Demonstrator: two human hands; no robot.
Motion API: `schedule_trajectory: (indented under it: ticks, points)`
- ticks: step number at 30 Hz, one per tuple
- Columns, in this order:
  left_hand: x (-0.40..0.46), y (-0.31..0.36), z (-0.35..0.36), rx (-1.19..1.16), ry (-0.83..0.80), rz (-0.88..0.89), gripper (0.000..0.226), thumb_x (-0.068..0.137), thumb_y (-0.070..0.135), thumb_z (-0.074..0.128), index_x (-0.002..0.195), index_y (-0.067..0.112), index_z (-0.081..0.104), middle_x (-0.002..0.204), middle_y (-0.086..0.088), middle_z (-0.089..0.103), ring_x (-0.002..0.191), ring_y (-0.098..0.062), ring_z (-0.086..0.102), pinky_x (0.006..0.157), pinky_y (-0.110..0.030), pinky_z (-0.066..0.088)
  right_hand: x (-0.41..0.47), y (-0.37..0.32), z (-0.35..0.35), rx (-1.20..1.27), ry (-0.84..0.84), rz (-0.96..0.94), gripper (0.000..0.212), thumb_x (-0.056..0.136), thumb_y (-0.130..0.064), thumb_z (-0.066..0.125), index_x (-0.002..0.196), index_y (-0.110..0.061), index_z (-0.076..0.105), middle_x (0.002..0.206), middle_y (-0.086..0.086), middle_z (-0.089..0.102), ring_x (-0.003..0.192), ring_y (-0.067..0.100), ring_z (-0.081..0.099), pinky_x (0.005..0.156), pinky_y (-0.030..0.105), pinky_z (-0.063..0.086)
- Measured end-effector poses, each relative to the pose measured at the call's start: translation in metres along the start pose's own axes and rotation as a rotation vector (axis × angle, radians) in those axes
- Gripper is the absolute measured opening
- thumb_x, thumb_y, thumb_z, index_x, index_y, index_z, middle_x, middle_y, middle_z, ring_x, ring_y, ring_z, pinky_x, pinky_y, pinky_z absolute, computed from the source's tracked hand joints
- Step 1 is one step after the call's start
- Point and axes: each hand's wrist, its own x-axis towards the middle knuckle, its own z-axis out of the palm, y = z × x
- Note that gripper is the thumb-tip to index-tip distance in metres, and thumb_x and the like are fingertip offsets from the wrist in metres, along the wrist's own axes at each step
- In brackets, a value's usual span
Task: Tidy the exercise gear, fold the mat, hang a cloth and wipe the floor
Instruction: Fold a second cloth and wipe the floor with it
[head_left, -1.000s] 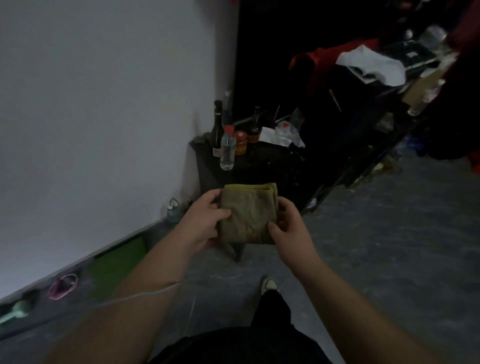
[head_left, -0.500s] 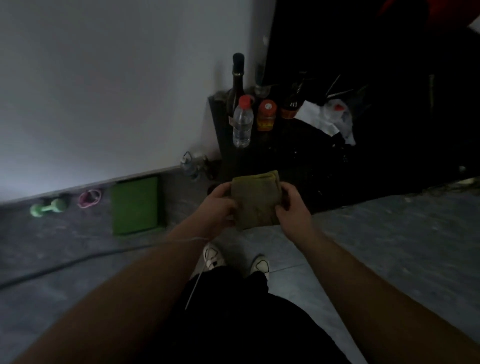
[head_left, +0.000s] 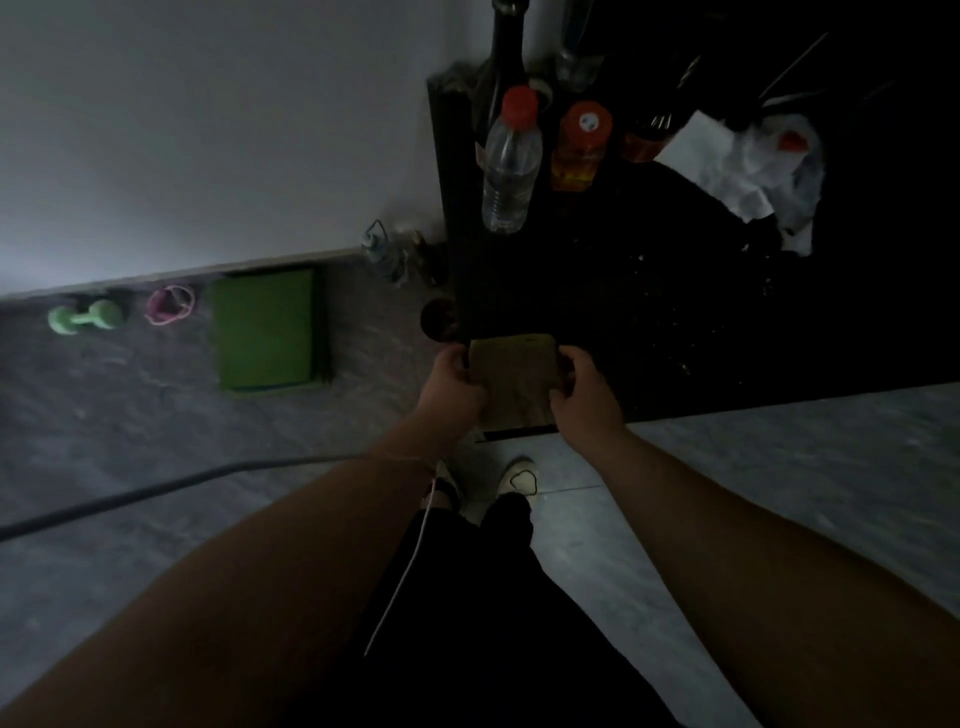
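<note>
A folded olive-brown cloth is held in front of me, above the near edge of a low black table. My left hand grips its left side and my right hand grips its right side. Against the wall's base on the floor lie a folded green mat, a pink resistance band and a green dumbbell, all to the left of my hands.
On the black table stand a clear water bottle with a red cap, an orange bottle, a dark glass bottle and crumpled white bags. A dark cable crosses the grey floor at left. My shoes are below the cloth.
My view has tilted down and left, bringing the mat, band and dumbbell into sight. Both hands keep hold of the folded cloth, now over the table's near edge.
</note>
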Motion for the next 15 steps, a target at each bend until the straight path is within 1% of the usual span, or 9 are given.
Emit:
schedule_trajectory:
  ticks: [2, 4, 5, 7, 8, 9, 11, 13, 15]
  points:
    - [0.0, -0.005, 0.0, 0.091, 0.013, 0.038, 0.068, 0.085, 0.004, 0.061, 0.145, 0.02, 0.034, 0.118, -0.006, 0.055, 0.109, -0.028, 0.059, 0.09, -0.05, 0.055, -0.003, 0.009, 0.004, -0.059, 0.001, -0.001, 0.058, 0.092, -0.011, 0.056, 0.144, -0.027, 0.036, 0.138, 0.01, 0.046, 0.124, 0.026, 0.05, 0.099, 0.037, 0.045]
    - [-0.002, -0.007, 0.0, 0.21, 0.02, 0.11, 0.066, 0.085, 0.01, 0.062, 0.144, 0.02, 0.035, 0.122, -0.006, 0.053, 0.116, -0.03, 0.056, 0.094, -0.049, 0.052, -0.009, 0.013, 0.002, -0.162, 0.057, -0.023, 0.058, 0.09, -0.011, 0.056, 0.144, -0.022, 0.038, 0.14, 0.012, 0.043, 0.126, 0.028, 0.046, 0.101, 0.04, 0.043]
    - [-0.001, -0.008, 0.0, 0.326, 0.04, 0.161, 0.067, 0.085, 0.013, 0.062, 0.145, 0.022, 0.034, 0.131, -0.008, 0.05, 0.122, -0.032, 0.052, 0.097, -0.049, 0.049, -0.01, 0.013, -0.001, -0.234, 0.104, -0.07, 0.058, 0.09, -0.01, 0.056, 0.145, -0.018, 0.038, 0.142, 0.013, 0.041, 0.129, 0.031, 0.042, 0.104, 0.043, 0.041]
    - [0.0, -0.013, -0.002, 0.627, 0.06, 0.308, 0.075, 0.088, 0.014, 0.061, 0.152, 0.026, 0.025, 0.155, -0.008, 0.031, 0.14, -0.034, 0.033, 0.111, -0.05, 0.038, -0.013, 0.011, -0.006, -0.394, 0.152, -0.222, 0.062, 0.088, -0.009, 0.055, 0.147, -0.013, 0.036, 0.152, 0.013, 0.034, 0.14, 0.032, 0.031, 0.113, 0.046, 0.033]
    - [0.0, -0.014, -0.002, 0.762, 0.056, 0.402, 0.079, 0.09, 0.014, 0.059, 0.155, 0.027, 0.017, 0.163, -0.004, 0.017, 0.149, -0.031, 0.019, 0.118, -0.047, 0.027, -0.014, 0.009, -0.008, -0.479, 0.141, -0.31, 0.066, 0.088, -0.01, 0.055, 0.149, -0.012, 0.032, 0.156, 0.012, 0.028, 0.145, 0.031, 0.023, 0.117, 0.046, 0.028]
    - [0.001, -0.016, -0.002, 0.878, 0.037, 0.485, 0.081, 0.092, 0.017, 0.057, 0.157, 0.027, 0.01, 0.166, 0.0, 0.005, 0.153, -0.025, 0.004, 0.118, -0.042, 0.015, -0.013, 0.005, -0.008, -0.567, 0.111, -0.39, 0.069, 0.088, -0.012, 0.056, 0.151, -0.013, 0.028, 0.16, 0.01, 0.022, 0.149, 0.03, 0.015, 0.119, 0.044, 0.022]
    - [0.003, -0.022, -0.002, 1.073, -0.013, 0.568, 0.082, 0.097, 0.027, 0.052, 0.158, 0.024, -0.003, 0.166, 0.002, -0.013, 0.15, -0.018, -0.018, 0.116, -0.037, -0.001, -0.01, 0.002, -0.004, -0.731, 0.025, -0.505, 0.076, 0.089, -0.017, 0.054, 0.155, -0.013, 0.017, 0.164, 0.008, 0.011, 0.152, 0.027, 0.004, 0.121, 0.042, 0.014]
    - [0.006, -0.033, -0.001, 1.175, -0.047, 0.581, 0.079, 0.1, 0.038, 0.044, 0.157, 0.022, -0.01, 0.165, -0.002, -0.017, 0.146, -0.017, -0.025, 0.123, -0.04, -0.005, -0.003, 0.003, 0.001, -0.844, -0.047, -0.547, 0.078, 0.091, -0.021, 0.049, 0.157, -0.012, 0.007, 0.165, 0.008, 0.001, 0.152, 0.027, -0.003, 0.123, 0.043, 0.01]
    - [0.009, -0.046, -0.001, 1.174, -0.066, 0.533, 0.076, 0.102, 0.044, 0.036, 0.156, 0.02, -0.012, 0.165, -0.004, -0.018, 0.148, -0.021, -0.023, 0.124, -0.044, 0.0, 0.005, 0.011, 0.003, -0.903, -0.116, -0.509, 0.076, 0.096, -0.024, 0.043, 0.157, -0.011, -0.001, 0.165, 0.009, -0.007, 0.152, 0.027, -0.008, 0.123, 0.044, 0.008]
